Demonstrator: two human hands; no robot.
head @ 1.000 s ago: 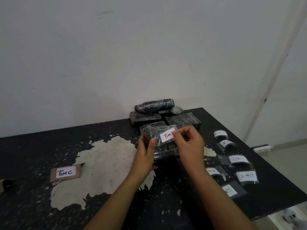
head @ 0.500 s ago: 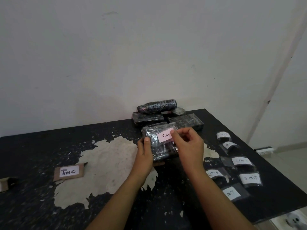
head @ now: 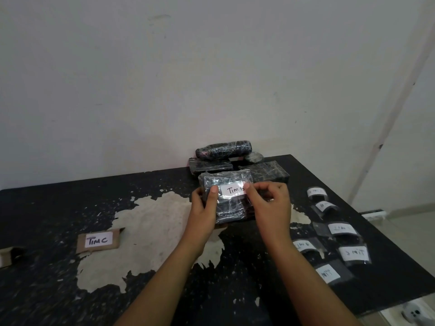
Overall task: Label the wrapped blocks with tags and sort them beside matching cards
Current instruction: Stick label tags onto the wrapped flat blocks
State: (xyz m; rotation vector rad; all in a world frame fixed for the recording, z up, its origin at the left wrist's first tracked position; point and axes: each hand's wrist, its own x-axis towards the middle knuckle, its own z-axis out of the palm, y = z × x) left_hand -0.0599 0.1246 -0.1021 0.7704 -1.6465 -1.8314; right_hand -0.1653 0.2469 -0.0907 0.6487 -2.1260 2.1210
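A dark block wrapped in clear film (head: 229,205) is tilted up off the black table (head: 47,290), near its middle. My left hand (head: 204,208) grips the block's left side, thumb on its face. A white tag reading "TIM" (head: 231,190) lies across the block's upper face. My right hand (head: 270,203) pinches the tag's right end against the block, hiding its last letter. A brown card reading "TIM C" (head: 98,240) lies flat at the left. More wrapped blocks (head: 221,158) are piled at the table's back edge by the wall.
Several loose taped tags (head: 342,229) lie spread over the right side of the table, close to its right edge. Another brown card (head: 6,256) shows partly at the far left. A pale worn patch (head: 150,231) covers the table's middle.
The tag has turned from slanted to level across the block, and my right thumb and fingers have shifted along its right end. My left hand keeps its grip.
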